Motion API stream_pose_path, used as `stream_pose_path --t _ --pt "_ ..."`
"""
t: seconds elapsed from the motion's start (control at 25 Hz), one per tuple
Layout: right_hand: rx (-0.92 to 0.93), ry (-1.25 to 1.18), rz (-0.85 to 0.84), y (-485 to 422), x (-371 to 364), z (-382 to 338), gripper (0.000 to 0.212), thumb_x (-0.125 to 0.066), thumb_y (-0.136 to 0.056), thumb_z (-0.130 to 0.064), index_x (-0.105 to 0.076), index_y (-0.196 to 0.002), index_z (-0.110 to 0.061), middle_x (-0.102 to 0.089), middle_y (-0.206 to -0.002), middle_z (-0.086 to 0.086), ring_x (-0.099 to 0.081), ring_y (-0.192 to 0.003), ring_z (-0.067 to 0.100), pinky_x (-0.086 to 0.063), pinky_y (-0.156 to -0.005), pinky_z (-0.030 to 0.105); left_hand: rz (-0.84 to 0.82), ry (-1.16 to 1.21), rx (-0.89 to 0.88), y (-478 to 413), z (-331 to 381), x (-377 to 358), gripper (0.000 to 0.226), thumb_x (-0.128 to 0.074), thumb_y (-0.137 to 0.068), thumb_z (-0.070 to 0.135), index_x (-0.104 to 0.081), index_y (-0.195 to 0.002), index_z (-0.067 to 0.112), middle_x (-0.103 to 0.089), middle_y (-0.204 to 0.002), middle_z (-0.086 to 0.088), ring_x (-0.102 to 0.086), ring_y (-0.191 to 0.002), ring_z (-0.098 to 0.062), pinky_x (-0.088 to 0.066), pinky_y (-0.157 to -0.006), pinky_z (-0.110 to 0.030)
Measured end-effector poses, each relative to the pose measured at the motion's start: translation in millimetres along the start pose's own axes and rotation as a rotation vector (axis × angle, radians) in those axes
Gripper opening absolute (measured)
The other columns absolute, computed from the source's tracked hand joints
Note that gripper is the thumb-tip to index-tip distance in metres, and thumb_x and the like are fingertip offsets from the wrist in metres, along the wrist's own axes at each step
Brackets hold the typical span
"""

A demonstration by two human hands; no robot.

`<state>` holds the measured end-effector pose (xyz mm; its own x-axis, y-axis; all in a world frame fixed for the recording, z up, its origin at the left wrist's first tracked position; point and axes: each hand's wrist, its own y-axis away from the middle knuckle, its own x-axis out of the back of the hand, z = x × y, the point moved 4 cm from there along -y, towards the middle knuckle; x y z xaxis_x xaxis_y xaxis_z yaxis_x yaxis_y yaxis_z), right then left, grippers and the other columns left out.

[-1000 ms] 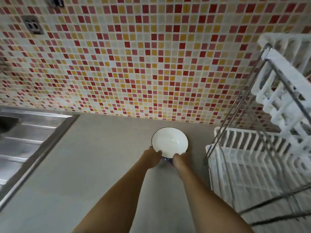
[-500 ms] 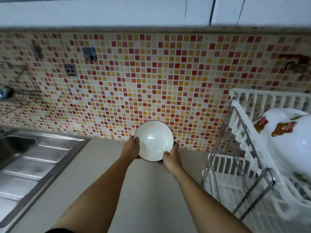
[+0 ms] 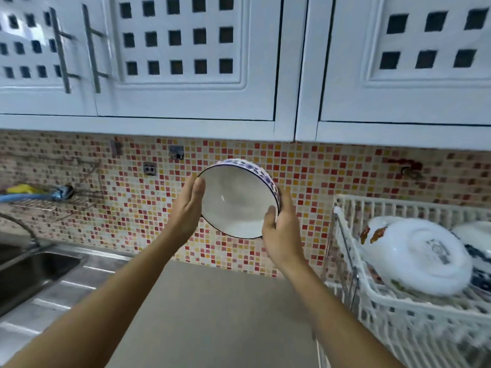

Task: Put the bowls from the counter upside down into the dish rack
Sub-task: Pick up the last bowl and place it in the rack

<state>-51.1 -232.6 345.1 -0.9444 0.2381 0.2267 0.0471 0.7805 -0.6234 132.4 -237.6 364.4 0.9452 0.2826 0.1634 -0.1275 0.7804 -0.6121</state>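
Note:
I hold a white bowl (image 3: 236, 203) with a dark rim and a blue flowered outside up in front of the tiled wall. It is tipped so its inside faces me. My left hand (image 3: 187, 208) presses its left edge and my right hand (image 3: 280, 229) grips its right edge. The white dish rack (image 3: 398, 312) stands at the right, its top tier level with the bowl's lower edge. In that tier a large white bowl (image 3: 422, 258) with red flowers lies upside down, and beside it another white and blue bowl (image 3: 478, 251), partly cut off by the frame.
The grey counter (image 3: 207, 314) runs below my arms. A steel sink (image 3: 34, 269) with its drainboard lies at the left, a tap (image 3: 62, 192) on the wall above it. White wall cabinets (image 3: 186, 62) hang overhead, above the bowl.
Both hands have lifted the bowl off the counter and raised it higher, tipping its opening toward me. My view has swung up to take in the cabinets and the rack's top tier.

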Motion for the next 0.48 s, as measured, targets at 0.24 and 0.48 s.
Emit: stream_pose_path --t 0.24,0.48 --pt "0.239 0.161 0.132 4 101 -49 0.049 -0.044 -0.095 -0.007 -0.033 -0.14 -0.024 -0.05 -0.133 0.002 -0.052 -0.107 0.009 -0.04 -0.084 0.004 -0.199 0.174 0.041 2 89 -49 0.059 -0.009 -0.081 0.072 -0.057 -0.108 0.052 -0.063 -0.121 -0.007 -0.061 -0.109 -0.023 -0.05 -0.096 -0.05" --pt "0.376 0.498 0.149 3 223 -55 0.065 -0.05 -0.087 0.005 -0.032 -0.143 -0.023 -0.045 -0.139 0.008 -0.055 -0.098 0.019 -0.042 -0.081 0.026 -0.524 0.245 0.085 4 150 -149 0.05 -0.035 -0.078 0.074 -0.066 -0.102 0.043 -0.071 -0.114 0.008 -0.062 -0.115 -0.02 -0.046 -0.103 -0.042"
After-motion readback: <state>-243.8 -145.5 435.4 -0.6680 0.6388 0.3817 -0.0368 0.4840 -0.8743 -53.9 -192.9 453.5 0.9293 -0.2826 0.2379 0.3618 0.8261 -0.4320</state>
